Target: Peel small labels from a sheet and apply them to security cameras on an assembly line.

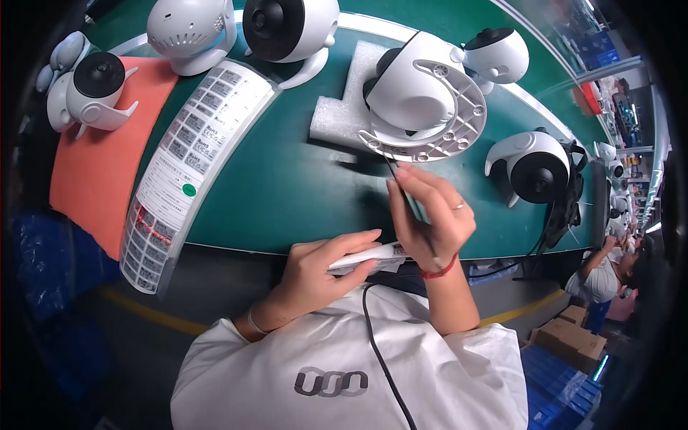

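My right hand [433, 215] is closed on a slim dark tool that looks like tweezers [392, 166]. Its tip reaches the near rim of a white base plate [469, 118] with screw holes. That plate belongs to a white dome-shaped camera [412, 89], tipped on its side on a white foam block [337, 118]. At the table's near edge, my left hand [315, 269] grips a slim white plastic part [365, 256] between thumb and fingers. Small printed marks show on the part's right end, near my right wrist.
A curved sheet of printed labels [190, 154] lies left of centre, overlapping an orange mat [107, 172]. More white cameras [290, 32] stand along the far side, with another camera [537, 172] and black cables [571, 197] at right. A black cord [376, 344] crosses my shirt.
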Tool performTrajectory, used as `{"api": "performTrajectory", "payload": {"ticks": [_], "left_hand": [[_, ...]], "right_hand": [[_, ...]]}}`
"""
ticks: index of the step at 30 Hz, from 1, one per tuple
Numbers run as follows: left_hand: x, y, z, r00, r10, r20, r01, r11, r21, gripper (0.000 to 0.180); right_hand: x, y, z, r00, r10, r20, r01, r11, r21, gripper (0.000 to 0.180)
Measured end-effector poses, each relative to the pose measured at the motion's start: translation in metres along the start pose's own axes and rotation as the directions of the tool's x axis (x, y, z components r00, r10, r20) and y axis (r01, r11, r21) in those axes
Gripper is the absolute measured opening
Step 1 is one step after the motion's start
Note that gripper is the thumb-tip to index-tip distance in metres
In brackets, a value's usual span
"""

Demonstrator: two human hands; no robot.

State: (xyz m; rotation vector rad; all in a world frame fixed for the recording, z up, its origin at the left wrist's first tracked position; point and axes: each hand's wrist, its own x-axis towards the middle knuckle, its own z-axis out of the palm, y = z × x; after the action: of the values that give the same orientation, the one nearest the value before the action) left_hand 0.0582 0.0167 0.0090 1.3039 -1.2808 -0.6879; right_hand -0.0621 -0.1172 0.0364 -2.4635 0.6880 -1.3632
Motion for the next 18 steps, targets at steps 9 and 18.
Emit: {"api": "performTrajectory", "payload": {"ticks": [9, 18], "left_hand": [[-0.004, -0.004, -0.001, 0.999, 0.016, -0.037, -0.018, 0.998, -0.064, 0.037], [-0.005, -0.006, -0.003, 0.998, 0.037, -0.055, -0.042, 0.995, -0.091, 0.034]], "right_hand": [[0.123, 0.002, -0.080, 0.822, 0.277, 0.498, -0.252, 0.961, -0.118, 0.033], [0.224, 0.059, -0.037, 0.686, 0.067, 0.725, 0.125, 0.970, -0.208, 0.030]]}}
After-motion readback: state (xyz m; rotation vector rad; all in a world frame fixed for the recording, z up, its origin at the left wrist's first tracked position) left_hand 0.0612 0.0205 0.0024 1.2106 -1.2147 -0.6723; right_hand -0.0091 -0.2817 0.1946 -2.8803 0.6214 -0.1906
